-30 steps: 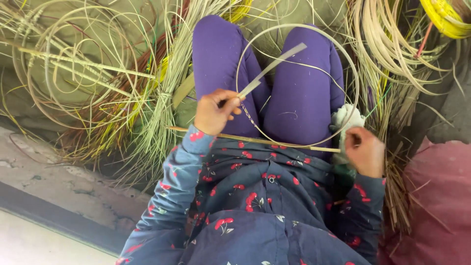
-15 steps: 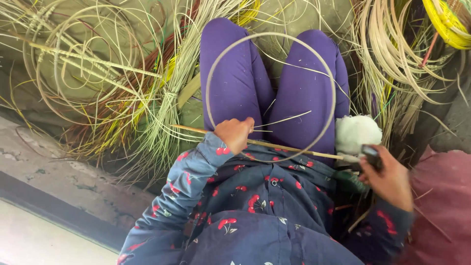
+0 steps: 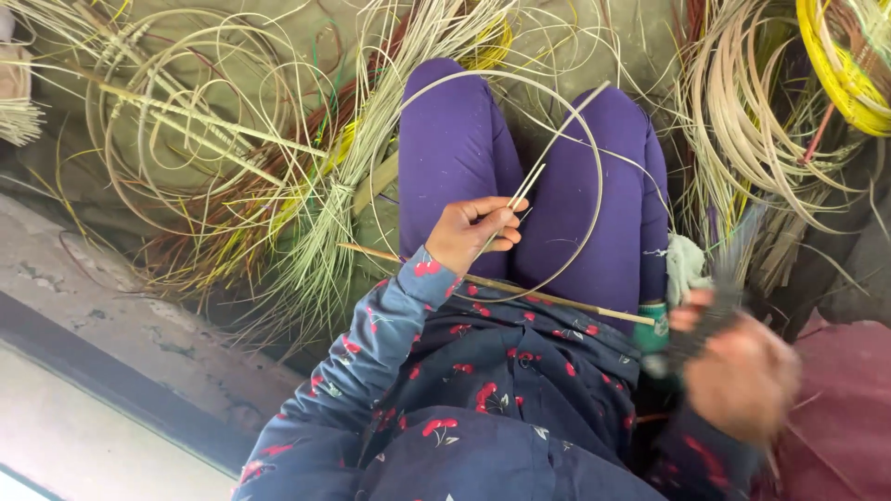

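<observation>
My left hand (image 3: pixel 475 232) has its fingers (image 3: pixel 501 221) curled closed around a pair of thin pale cane strips (image 3: pixel 548 158), pinching them low down. From that grip the strips run straight up and away toward one o'clock, long axis slanting across my right knee, the two lying tight together near my fingers and ending near the far rim of the cane hoop (image 3: pixel 594 176). They look flat, narrow and straw-coloured, with smooth dull faces. The hoop is a single thin round of the same pale cane, lying across both my purple trouser legs (image 3: pixel 445 148). Just below my left hand, a slim brown stick (image 3: pixel 557 299) lies over my lap, running from nine o'clock toward four o'clock. My right hand (image 3: pixel 738 376), at four o'clock, is blurred; it seems closed on something dark, but I cannot tell what. Loose bundles of cane (image 3: pixel 742 121) and coiled rings (image 3: pixel 186 121) lie on the floor all around.
</observation>
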